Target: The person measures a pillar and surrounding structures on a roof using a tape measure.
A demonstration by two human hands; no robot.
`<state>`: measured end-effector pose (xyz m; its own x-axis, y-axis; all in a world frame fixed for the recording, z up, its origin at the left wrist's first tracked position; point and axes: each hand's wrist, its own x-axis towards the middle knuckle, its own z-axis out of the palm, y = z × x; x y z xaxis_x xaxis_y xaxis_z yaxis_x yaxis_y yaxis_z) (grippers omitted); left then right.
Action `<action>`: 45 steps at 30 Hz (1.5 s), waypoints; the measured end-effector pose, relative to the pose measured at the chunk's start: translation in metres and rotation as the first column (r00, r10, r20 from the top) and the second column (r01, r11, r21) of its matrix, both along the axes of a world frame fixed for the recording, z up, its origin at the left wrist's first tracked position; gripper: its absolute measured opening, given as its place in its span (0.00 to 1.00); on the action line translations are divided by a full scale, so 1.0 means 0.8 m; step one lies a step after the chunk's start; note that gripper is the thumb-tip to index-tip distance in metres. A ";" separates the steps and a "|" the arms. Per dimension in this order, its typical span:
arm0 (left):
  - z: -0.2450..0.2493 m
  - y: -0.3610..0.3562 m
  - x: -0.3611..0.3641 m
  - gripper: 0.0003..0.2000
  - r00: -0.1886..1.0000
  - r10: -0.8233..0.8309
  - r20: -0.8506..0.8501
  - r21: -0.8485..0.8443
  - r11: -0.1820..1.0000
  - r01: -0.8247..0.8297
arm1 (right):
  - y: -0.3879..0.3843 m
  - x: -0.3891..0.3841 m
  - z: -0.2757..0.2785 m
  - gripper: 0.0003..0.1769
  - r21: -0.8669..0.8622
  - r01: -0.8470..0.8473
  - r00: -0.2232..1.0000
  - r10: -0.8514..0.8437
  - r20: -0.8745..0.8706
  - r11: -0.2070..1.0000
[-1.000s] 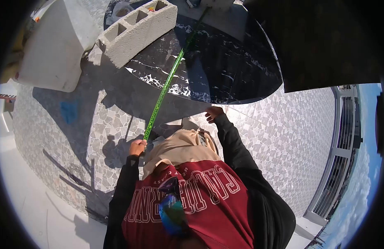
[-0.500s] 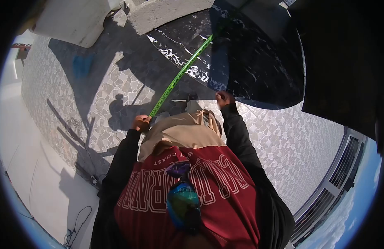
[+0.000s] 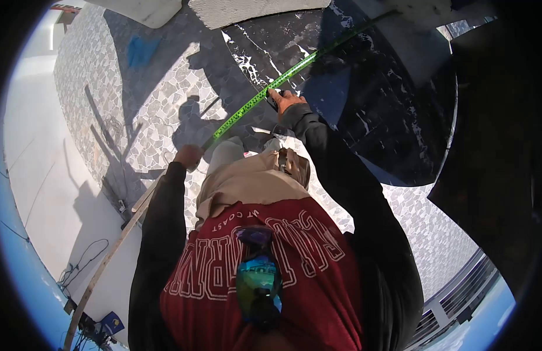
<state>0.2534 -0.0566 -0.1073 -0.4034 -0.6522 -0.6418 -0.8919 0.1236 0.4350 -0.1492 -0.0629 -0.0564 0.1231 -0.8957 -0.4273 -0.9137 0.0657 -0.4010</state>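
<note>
A bright green tape measure [image 3: 241, 112] runs diagonally from my left hand [image 3: 189, 157] up across a black, white-veined sheet [image 3: 376, 111]. My left hand is closed around the tape's lower end. At the sheet's left edge, my right hand [image 3: 287, 102] reaches forward, its index finger touching or just beside the tape. A small dark object shows under the right fingers, too hidden to name. The tape's upper end fades into shadow at the top right.
A pale slab [image 3: 253, 11] stands at the top, resting by the black sheet. Patterned stone paving [image 3: 165, 88] surrounds it. A long wooden strip [image 3: 107, 257] slants beside my left arm. Cables lie at lower left, a railing [image 3: 452, 304] at lower right.
My right hand has moved left and forward from the sheet's near edge to the tape. The view has shifted, and the wooden strip now shows by my left arm.
</note>
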 end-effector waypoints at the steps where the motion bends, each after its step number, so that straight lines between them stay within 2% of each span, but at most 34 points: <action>1: 0.005 0.001 -0.003 0.14 1.000 0.028 -0.013 0.006 1.000 -0.028 | -0.002 0.000 -0.003 0.39 0.011 0.017 1.000 -0.018 0.007 1.000; 2: 0.011 0.002 -0.008 0.14 0.998 0.055 -0.026 0.011 0.998 -0.055 | -0.007 0.000 -0.005 0.38 0.015 0.036 0.999 -0.036 0.010 0.999; 4: 0.010 -0.002 -0.014 0.14 0.974 0.226 0.033 0.101 0.968 -0.228 | -0.014 0.001 -0.006 0.37 0.002 0.029 0.999 -0.028 -0.037 1.000; 5: 0.007 -0.006 -0.019 0.14 0.973 0.228 0.033 0.094 0.968 -0.230 | -0.014 0.001 -0.008 0.37 0.027 0.033 0.999 -0.032 -0.044 0.999; 6: 0.002 -0.011 -0.027 0.14 0.994 0.094 -0.055 0.061 0.994 -0.091 | -0.014 0.001 -0.005 0.36 0.054 0.038 0.998 -0.035 -0.050 0.998; 8: 0.002 -0.023 -0.054 0.14 0.990 -0.043 -0.135 0.015 0.999 0.045 | -0.014 0.001 -0.004 0.36 0.036 0.040 0.998 -0.038 -0.050 0.999; 10: 0.013 -0.041 -0.107 0.15 0.996 -0.079 -0.043 -0.047 0.996 0.077 | -0.017 -0.002 0.001 0.34 0.035 0.043 0.998 -0.042 -0.037 0.998; 12: -0.019 -0.064 -0.137 0.13 0.990 0.050 -0.135 0.084 0.996 -0.039 | -0.020 -0.004 0.005 0.32 0.018 0.039 0.999 -0.039 -0.032 0.999; 14: -0.020 -0.079 -0.178 0.16 0.964 0.201 -0.176 0.126 0.976 -0.180 | -0.020 -0.007 0.003 0.31 0.004 0.041 0.999 -0.041 -0.027 0.999; 18: -0.020 -0.108 -0.236 0.18 0.974 0.182 -0.133 0.138 0.977 -0.164 | -0.024 -0.008 -0.003 0.27 -0.011 0.093 0.996 -0.093 0.007 0.996; 20: -0.022 -0.111 -0.253 0.18 0.962 0.240 -0.129 0.095 0.969 -0.229 | -0.023 -0.007 -0.004 0.27 -0.016 0.124 0.992 -0.124 0.028 0.992; 22: 0.001 -0.108 -0.265 0.18 0.971 0.219 -0.095 0.075 0.974 -0.212 | -0.016 -0.005 -0.016 0.26 -0.071 0.174 0.984 -0.170 0.060 0.982; 23: 0.007 -0.107 -0.268 0.19 0.974 0.217 -0.063 0.058 0.975 -0.213 | -0.008 -0.004 -0.022 0.27 -0.186 0.164 0.985 -0.151 0.085 0.969; 24: 0.010 -0.108 -0.271 0.19 0.976 0.217 -0.030 0.040 0.976 -0.215 | 0.002 -0.007 -0.011 0.27 -0.188 0.172 0.984 -0.158 0.084 0.967; 26: 0.004 -0.108 -0.270 0.20 0.983 0.180 -0.033 -0.020 0.983 -0.181 | 0.031 -0.018 0.024 0.26 -0.066 0.283 0.874 -0.229 0.428 0.957; 28: 0.020 -0.106 -0.273 0.20 0.979 0.202 -0.016 0.017 0.979 -0.202 | 0.070 -0.030 0.018 0.21 -0.076 0.330 0.802 -0.237 0.549 0.941; 30: 0.000 -0.105 -0.268 0.21 0.973 0.229 -0.031 -0.018 0.973 -0.229 | 0.123 -0.049 0.000 0.15 0.064 0.381 0.729 -0.342 0.592 0.922; 32: 0.000 -0.105 -0.267 0.21 0.966 0.254 -0.042 -0.054 0.965 -0.256 | 0.175 -0.077 -0.020 0.12 0.053 0.377 0.787 -0.349 0.509 0.925; 34: 0.026 -0.104 -0.275 0.21 0.973 0.228 -0.019 -0.021 0.973 -0.229 | 0.214 -0.108 -0.009 0.07 0.379 0.233 0.874 -0.363 0.322 0.896; 36: 0.004 -0.106 -0.269 0.21 0.971 0.238 -0.023 -0.043 0.970 -0.239 | 0.274 -0.130 -0.006 0.04 0.420 0.132 0.855 -0.318 0.411 0.898; 38: -0.001 -0.109 -0.269 0.21 0.972 0.234 -0.031 -0.066 0.970 -0.235 | 0.297 -0.137 0.042 0.07 0.568 -0.113 0.620 -0.389 0.682 0.815; 39: 0.005 -0.109 -0.272 0.20 0.971 0.238 -0.027 -0.035 0.970 -0.239 | 0.317 -0.128 0.036 0.08 0.585 -0.184 0.555 -0.407 0.725 0.790; 40: 0.011 -0.110 -0.275 0.20 0.970 0.241 -0.023 -0.004 0.970 -0.242 | 0.313 -0.112 0.053 0.11 0.591 -0.255 0.486 -0.427 0.762 0.765; 41: 0.017 -0.112 -0.277 0.21 0.971 0.236 0.029 0.022 0.971 -0.236 | 0.306 -0.108 0.072 0.13 0.490 -0.287 0.534 -0.287 0.795 0.823; 42: 0.018 -0.112 -0.279 0.21 0.975 0.221 0.024 0.020 0.975 -0.222 | 0.317 -0.090 0.053 0.12 0.493 -0.236 0.348 -0.401 0.847 0.837; 43: 0.018 -0.110 -0.279 0.22 0.979 0.204 0.012 0.009 0.979 -0.204 | 0.306 -0.084 0.063 0.12 0.371 -0.218 0.541 -0.205 0.816 0.903; 45: 0.019 -0.112 -0.277 0.23 0.986 0.165 -0.027 -0.004 0.986 -0.166 | 0.290 -0.082 0.049 0.14 0.225 -0.325 0.593 0.012 0.805 0.919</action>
<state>0.0316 -0.1460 -0.0922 -0.3064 -0.7156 -0.6277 -0.8884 -0.0218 0.4585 -0.2148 0.1694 -0.0174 0.6787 -0.6524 -0.3373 -0.2678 0.2078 -0.9408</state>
